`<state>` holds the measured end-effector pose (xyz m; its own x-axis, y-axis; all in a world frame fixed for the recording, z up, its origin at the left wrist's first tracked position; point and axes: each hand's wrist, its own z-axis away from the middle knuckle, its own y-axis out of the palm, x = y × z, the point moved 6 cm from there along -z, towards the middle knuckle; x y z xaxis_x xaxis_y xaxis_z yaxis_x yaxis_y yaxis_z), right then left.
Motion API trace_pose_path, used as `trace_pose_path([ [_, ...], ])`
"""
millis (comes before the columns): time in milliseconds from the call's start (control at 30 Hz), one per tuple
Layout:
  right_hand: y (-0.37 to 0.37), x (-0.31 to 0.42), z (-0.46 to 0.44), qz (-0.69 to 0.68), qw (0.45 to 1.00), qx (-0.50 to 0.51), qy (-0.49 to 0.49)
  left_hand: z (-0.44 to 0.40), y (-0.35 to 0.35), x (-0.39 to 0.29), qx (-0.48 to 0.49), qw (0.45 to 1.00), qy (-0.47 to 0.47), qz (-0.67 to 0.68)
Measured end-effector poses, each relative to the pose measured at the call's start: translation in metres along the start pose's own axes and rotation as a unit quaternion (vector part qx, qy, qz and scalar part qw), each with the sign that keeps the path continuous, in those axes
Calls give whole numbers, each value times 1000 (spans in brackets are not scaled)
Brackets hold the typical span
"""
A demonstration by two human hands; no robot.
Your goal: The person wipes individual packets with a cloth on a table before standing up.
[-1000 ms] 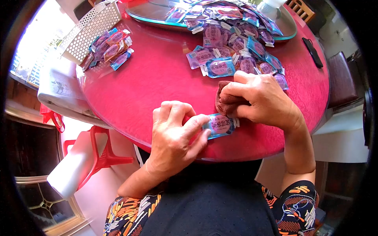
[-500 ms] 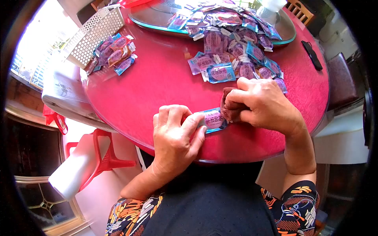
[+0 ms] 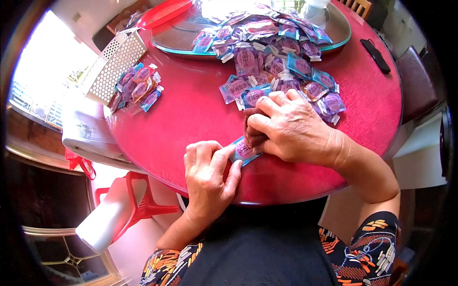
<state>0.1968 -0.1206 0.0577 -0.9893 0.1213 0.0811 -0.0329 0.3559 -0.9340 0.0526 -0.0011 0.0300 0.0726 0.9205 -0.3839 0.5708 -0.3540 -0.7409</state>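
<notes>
My left hand (image 3: 208, 176) pinches the left end of a blue-edged packet (image 3: 244, 151) with a purple label, near the front of the red table (image 3: 181, 114). Bunched in my right hand (image 3: 298, 131) is a dark brown cloth (image 3: 253, 128), which presses on the packet's right part and hides some of it. Just beyond my right hand lies a big heap of similar blue and purple packets (image 3: 246, 62), spilling off a glass tray (image 3: 167, 44). At the left, a smaller pile of packets (image 3: 141, 89) rests on the table.
A white perforated basket (image 3: 112, 64) stands by the small pile. Behind it is a red tray (image 3: 167, 14). A black strap-like object (image 3: 375, 56) lies at the right edge. Below the table's left side are a red stool (image 3: 143, 202) and a white roll (image 3: 107, 217).
The packet has turned to a slant. My right hand and the cloth have moved left over it. The view has shifted a little, with the stool and small pile further right.
</notes>
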Motion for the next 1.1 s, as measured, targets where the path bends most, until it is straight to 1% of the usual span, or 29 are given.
trace_pose_path([
  [33, 0, 3, 2, -10, 1000, -13, -1, 0, -1, -1, 6, 1000, 0, -4],
  [133, 11, 12, 2, -2, 996, -60, -72, -1, 0, -2, 11, 1000, 4, -6],
  [167, 11, 15, 2, -8, 995, -44, -92, -1, 0, -1, 9, 1000, 3, -3],
  [267, 6, 5, 1, -21, 997, -26, -66, -1, -1, 0, 12, 1000, -2, 7],
  [300, 6, -4, 0, -3, 1000, 23, -13, 0, -1, 0, 12, 1000, -2, 7],
  [400, 5, -15, 1, 52, 998, -17, 42, -1, 0, 0, 11, 1000, 3, 8],
  [500, 2, 5, -6, -98, 992, -70, -33, -1, 0, 0, 11, 1000, 10, 6],
  [533, 5, 16, -6, -102, 989, -83, -69, 0, 1, 3, 12, 1000, 15, 4],
  [600, 14, 20, -5, -68, 995, -42, -64, 1, 0, 4, 13, 1000, 13, 5],
  [700, 9, 4, -5, -20, 1000, 17, 0, -1, -2, 0, 6, 1000, 0, 13],
  [733, 8, -3, -3, -12, 999, 23, 24, -1, -2, 0, 7, 1000, -1, 12],
  [800, 1, -9, -2, 1, 997, -6, 71, -1, -1, -1, 8, 1000, 1, 12],
  [833, 1, -8, -3, -33, 997, -35, 52, -1, -1, -2, 6, 1000, 3, 11],
  [933, 1, 15, -3, -168, 981, 5, -102, 2, 1, 3, 8, 1000, 9, 3],
  [967, 5, 18, 0, -137, 986, 23, -94, 3, 2, 5, 11, 1000, 10, -1],
  [1067, -1, -1, 0, -102, 992, 64, -28, -2, -1, -1, 12, 1000, -2, 9],
  [1100, -4, -8, 1, -73, 994, 75, 12, -2, 0, -1, 13, 1000, -3, 9],
])
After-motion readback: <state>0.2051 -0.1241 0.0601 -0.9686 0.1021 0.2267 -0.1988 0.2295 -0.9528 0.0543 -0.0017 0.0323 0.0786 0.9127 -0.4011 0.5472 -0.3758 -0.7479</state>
